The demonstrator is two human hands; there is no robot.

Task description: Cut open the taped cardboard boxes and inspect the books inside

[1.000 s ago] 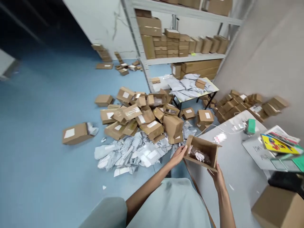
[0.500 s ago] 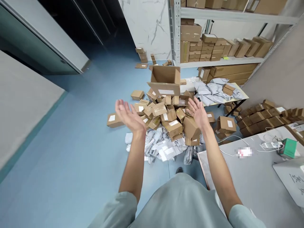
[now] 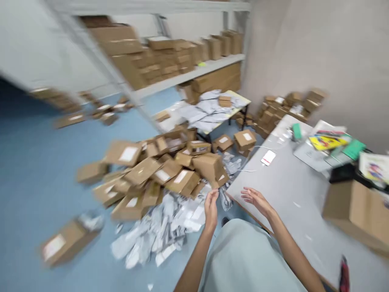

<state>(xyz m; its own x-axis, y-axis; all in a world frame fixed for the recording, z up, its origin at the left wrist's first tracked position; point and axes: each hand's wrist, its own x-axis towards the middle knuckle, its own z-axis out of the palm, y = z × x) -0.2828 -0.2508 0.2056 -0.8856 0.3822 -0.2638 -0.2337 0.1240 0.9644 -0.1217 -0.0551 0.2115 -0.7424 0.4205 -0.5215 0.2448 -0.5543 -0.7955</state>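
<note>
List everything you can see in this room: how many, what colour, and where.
cardboard boxes: many, brown, heaped on the blue floor
mailer bags: many, pale grey, on the floor before the heap
shelf unit: one, grey, at the back, holding brown boxes
small table: one, pale, by the shelf, under grey bags
grey table: one, at the right
large carton: one, brown, on the grey table
white card: one, on grey table
left hand: one, empty, open, near the mailer bags
right hand: one, empty, open, over the grey table's edge
</note>
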